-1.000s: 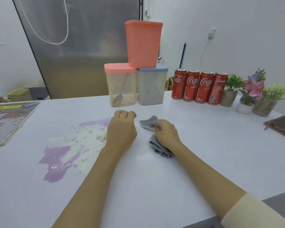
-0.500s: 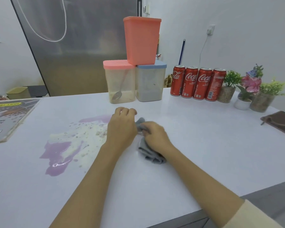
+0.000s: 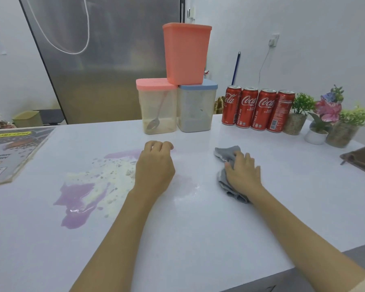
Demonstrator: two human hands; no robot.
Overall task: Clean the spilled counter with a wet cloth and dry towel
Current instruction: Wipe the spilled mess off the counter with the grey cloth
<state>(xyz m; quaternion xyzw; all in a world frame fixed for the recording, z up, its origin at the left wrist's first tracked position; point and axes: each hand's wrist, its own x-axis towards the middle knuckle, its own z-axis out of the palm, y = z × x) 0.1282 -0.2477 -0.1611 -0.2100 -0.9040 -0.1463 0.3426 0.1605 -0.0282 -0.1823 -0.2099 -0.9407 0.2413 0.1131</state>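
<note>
White walls (image 3: 303, 28), steel fridge door (image 3: 114, 60) (dull sheen), wall socket (image 3: 274, 40).

The worktop (image 3: 198, 239) is plain white, marked toward its left edge by a spill (image 3: 89, 186) of lilac purple liquid and cream-coloured crumbs. The cloth (image 3: 227, 157) is grey. The towel (image 3: 362, 160) at the right edge is brown. Along the far edge, four cans (image 3: 257, 109) are red with white lettering.

4 red cans (image 3: 257, 109) read "Coca-Cola" (also "RECYCLE ME").
</note>
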